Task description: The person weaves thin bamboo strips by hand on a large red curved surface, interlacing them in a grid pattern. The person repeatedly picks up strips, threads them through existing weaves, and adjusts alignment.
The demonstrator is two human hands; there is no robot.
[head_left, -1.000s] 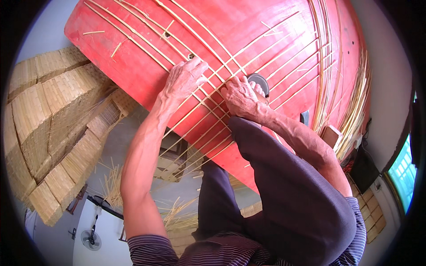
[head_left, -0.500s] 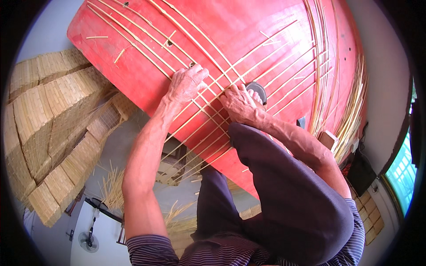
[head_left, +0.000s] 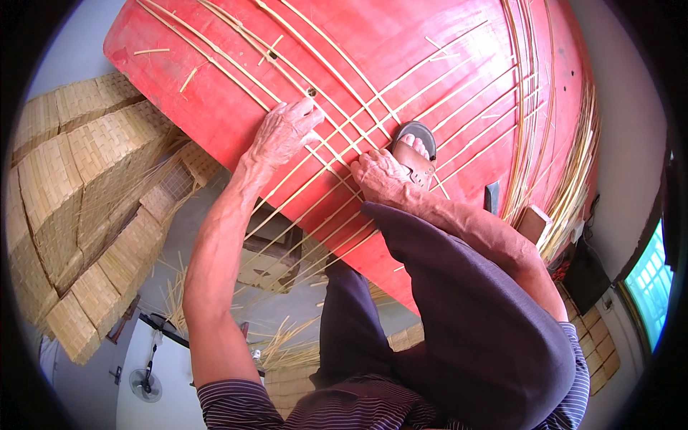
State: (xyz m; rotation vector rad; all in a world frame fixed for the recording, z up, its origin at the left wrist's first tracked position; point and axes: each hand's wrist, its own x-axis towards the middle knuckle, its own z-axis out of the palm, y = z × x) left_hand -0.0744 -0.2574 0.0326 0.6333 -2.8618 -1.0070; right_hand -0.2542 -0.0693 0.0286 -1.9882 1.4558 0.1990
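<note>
Thin bamboo strips [head_left: 326, 57] cross one another on a red board [head_left: 215, 122], forming an open lattice in the middle. My left hand [head_left: 287, 132] is closed with curled fingers on a strip at the lattice's left side. At its lower right, my right hand [head_left: 383, 175] bends its fingers down onto the crossing strips, closed on one of them; the fingertips are partly hidden. My sandalled foot [head_left: 419, 147] rests on the board and strips right beside that hand. Several strip ends stick out past the board's near edge.
Woven bamboo pieces [head_left: 79, 179] are stacked at the left. A bundle of loose strips [head_left: 573, 179] lies along the board's right side, near a wooden block [head_left: 532, 223] and a dark flat tool [head_left: 491, 197]. My raised knee [head_left: 444, 265] stands close below my right forearm.
My left hand has shifted a little left and down. My right hand has drawn slightly down and left, so more of the sandalled foot shows.
</note>
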